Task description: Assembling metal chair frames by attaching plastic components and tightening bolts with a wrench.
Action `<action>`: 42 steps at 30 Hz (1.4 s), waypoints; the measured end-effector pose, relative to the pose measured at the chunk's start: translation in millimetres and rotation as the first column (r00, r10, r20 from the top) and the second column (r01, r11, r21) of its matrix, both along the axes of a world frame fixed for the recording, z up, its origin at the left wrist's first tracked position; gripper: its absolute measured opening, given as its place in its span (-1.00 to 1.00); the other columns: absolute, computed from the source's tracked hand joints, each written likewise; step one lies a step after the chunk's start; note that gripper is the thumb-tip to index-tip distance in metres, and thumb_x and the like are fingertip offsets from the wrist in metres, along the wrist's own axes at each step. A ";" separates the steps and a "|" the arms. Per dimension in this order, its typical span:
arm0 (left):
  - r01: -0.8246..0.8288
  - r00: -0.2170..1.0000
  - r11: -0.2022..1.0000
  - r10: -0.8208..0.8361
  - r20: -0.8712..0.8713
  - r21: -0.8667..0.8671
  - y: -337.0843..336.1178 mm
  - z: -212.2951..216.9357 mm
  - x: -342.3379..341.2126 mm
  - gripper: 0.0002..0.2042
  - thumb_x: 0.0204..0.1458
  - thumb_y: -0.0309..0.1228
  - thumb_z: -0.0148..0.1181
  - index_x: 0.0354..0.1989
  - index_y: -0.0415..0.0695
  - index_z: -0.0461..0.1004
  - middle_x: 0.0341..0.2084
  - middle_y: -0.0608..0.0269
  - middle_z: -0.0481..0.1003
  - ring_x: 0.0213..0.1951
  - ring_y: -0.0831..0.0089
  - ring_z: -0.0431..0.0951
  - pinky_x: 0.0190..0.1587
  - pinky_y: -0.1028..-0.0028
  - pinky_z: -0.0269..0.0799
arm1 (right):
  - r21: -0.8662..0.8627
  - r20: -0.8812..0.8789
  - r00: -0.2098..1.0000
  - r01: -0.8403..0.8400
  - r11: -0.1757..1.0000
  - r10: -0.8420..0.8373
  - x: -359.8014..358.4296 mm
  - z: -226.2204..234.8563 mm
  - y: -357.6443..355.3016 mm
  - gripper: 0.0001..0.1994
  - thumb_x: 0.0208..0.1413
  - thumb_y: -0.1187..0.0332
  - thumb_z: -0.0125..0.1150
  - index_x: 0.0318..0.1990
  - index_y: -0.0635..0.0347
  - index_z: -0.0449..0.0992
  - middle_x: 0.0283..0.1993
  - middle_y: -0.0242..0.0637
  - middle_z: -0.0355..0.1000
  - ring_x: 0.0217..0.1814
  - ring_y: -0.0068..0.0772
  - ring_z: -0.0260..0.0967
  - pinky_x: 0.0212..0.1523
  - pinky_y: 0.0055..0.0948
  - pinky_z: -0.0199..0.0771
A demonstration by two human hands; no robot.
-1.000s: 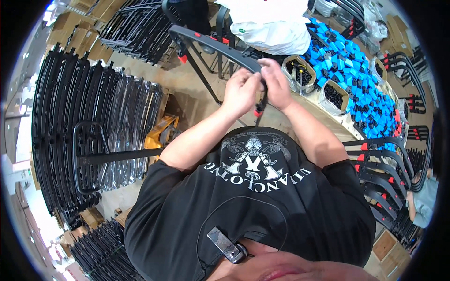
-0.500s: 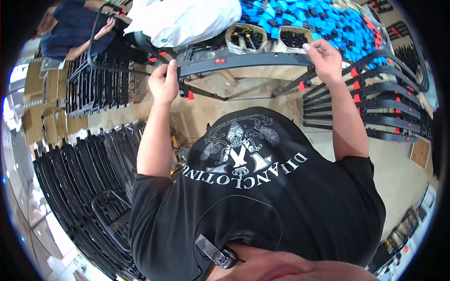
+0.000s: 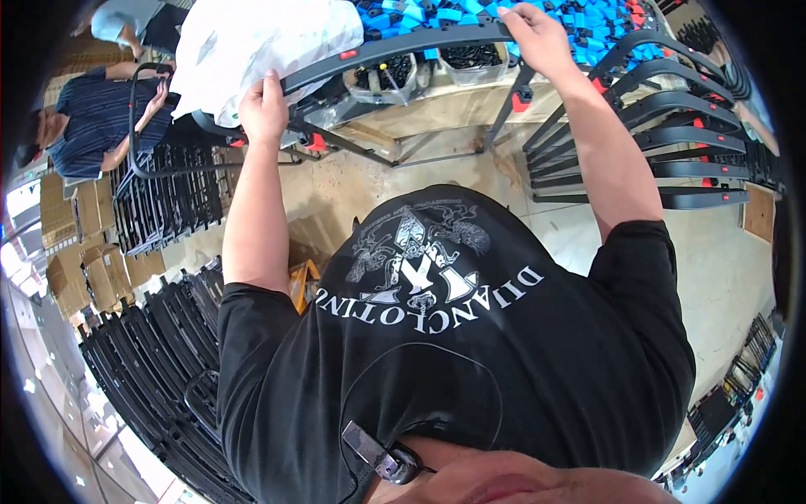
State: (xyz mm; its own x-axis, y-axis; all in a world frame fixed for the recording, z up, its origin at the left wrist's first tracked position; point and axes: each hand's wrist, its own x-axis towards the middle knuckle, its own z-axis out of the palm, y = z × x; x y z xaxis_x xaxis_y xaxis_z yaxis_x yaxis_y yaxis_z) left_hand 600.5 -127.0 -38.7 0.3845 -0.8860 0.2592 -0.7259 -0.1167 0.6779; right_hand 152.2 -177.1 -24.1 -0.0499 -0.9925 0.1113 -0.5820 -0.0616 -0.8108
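Note:
A black frame (image 3: 403, 45) with a long, slightly curved top bar spans the space between my hands. Two legs slope down from the bar and meet a thin crosspiece, and red clips (image 3: 520, 102) sit near the tops of the legs. My left hand (image 3: 264, 111) is closed round the bar's left end, thumb on top. At the other end my right hand (image 3: 539, 42) grips the bar, higher in view than the left. Parts of both grips are hidden behind the bar and the hands themselves.
Behind the frame, a bench bears a white sack (image 3: 264, 46), two bins (image 3: 474, 63) of small black parts and a heap of blue pieces (image 3: 579, 29). Similar frames (image 3: 688, 139) stack at right; black bars (image 3: 159, 361) line the left. Another person (image 3: 105, 118) stands far left, handling a frame.
Both hands and the frame have shifted up and left in view, toward the bench. The bar now tilts more, its right end higher. The whole view has shifted too.

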 end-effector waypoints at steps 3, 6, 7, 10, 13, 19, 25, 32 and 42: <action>-0.007 0.999 1.000 0.007 0.047 0.008 -18.7 -4.6 5.3 -0.48 0.25 0.00 0.11 -0.37 -0.33 0.61 -0.52 -0.10 0.58 -0.37 0.17 0.61 -0.21 0.26 0.47 | -0.132 0.038 0.999 0.040 0.990 -0.035 3.2 -10.7 -13.5 -0.66 0.25 0.09 0.23 -0.20 0.25 0.59 -0.37 -0.15 0.55 -0.32 -0.31 0.50 -0.23 -0.32 0.47; -0.069 0.997 0.994 0.072 -0.033 0.080 -20.4 -1.0 -0.5 -0.52 0.26 -0.04 0.13 -0.23 -0.33 0.61 -0.40 -0.08 0.63 -0.27 0.17 0.63 -0.12 0.28 0.48 | -0.416 0.166 0.985 0.102 0.904 -0.035 -3.9 -44.6 -25.4 -0.65 0.33 0.13 0.18 -0.07 0.30 0.58 -0.25 -0.27 0.57 -0.24 -0.48 0.49 -0.15 -0.44 0.46; -0.064 0.998 0.995 0.063 -0.027 -0.070 -8.1 -5.3 0.0 -0.54 0.26 -0.07 0.14 -0.17 -0.34 0.60 -0.34 -0.06 0.63 -0.23 0.18 0.63 -0.08 0.29 0.48 | -0.434 0.063 0.987 0.159 0.887 -0.146 -10.2 -56.8 -22.9 -0.63 0.35 0.15 0.12 0.04 0.32 0.54 -0.10 -0.12 0.59 -0.06 -0.28 0.55 0.04 -0.35 0.48; -0.131 0.991 0.963 0.135 0.001 -0.235 40.4 -38.8 37.1 -0.71 0.19 -0.25 0.24 -0.18 -0.29 0.58 -0.29 0.01 0.60 -0.17 0.20 0.59 -0.04 0.27 0.46 | -0.312 0.311 0.924 0.321 0.894 -0.224 -21.0 -95.0 26.0 -0.61 0.35 0.18 0.09 0.12 0.34 0.47 0.08 -0.06 0.52 0.10 -0.22 0.47 0.13 -0.29 0.42; -0.357 0.934 0.896 0.350 -0.075 -0.264 87.7 -94.4 108.4 -0.82 0.02 -0.41 0.31 -0.28 -0.24 0.53 -0.34 0.11 0.55 -0.23 0.18 0.56 -0.04 0.26 0.47 | 0.169 0.320 0.934 0.107 0.980 -0.157 -42.1 -172.7 102.4 -0.62 0.41 0.22 -0.04 0.16 0.36 0.45 0.06 -0.02 0.47 0.09 -0.14 0.42 0.15 -0.26 0.39; -0.573 0.783 0.810 0.586 -0.210 0.123 3.8 -69.3 221.5 -0.61 0.08 -0.15 0.24 -0.10 -0.24 0.60 -0.17 0.01 0.65 -0.05 0.18 0.65 0.07 0.30 0.48 | 0.079 -0.349 0.897 -0.260 0.962 0.271 -169.3 -355.0 330.1 -0.72 0.30 0.11 0.10 -0.07 0.11 0.53 -0.10 -0.10 0.54 0.14 -0.18 0.40 -0.04 0.01 0.43; -0.063 0.775 0.908 -0.217 0.594 0.414 -71.6 -17.5 249.9 -0.70 0.18 -0.34 0.08 -0.01 -0.22 0.57 -0.10 0.05 0.63 0.05 0.16 0.59 0.08 0.33 0.47 | 0.640 -0.228 0.968 0.230 0.733 -0.105 -107.7 -266.4 331.4 -0.64 0.24 0.12 0.17 -0.02 0.24 0.52 -0.25 -0.18 0.52 -0.25 -0.22 0.48 -0.32 -0.13 0.50; -0.119 0.992 0.993 0.118 -0.045 -0.024 -101.7 -77.6 333.1 -0.58 0.18 -0.09 0.24 -0.08 -0.28 0.59 -0.54 0.18 0.59 -0.59 0.43 0.55 -0.46 0.40 0.49 | 0.787 -0.118 0.938 0.289 0.546 -0.327 -50.3 -194.4 304.8 -0.58 0.19 0.13 0.23 0.03 0.31 0.50 -0.29 -0.23 0.48 -0.40 -0.34 0.51 -0.50 -0.37 0.48; -0.329 0.856 0.937 0.350 -0.381 0.122 117.1 -25.7 293.0 -0.51 0.16 -0.03 0.27 -0.15 -0.35 0.61 -0.56 0.18 0.58 -0.46 0.48 0.59 -0.33 0.39 0.51 | 0.634 -0.228 0.906 -0.139 0.761 0.355 45.3 -196.4 265.9 -0.65 0.23 0.11 0.21 -0.06 0.22 0.61 -0.14 -0.06 0.62 -0.05 -0.12 0.59 0.00 -0.27 0.53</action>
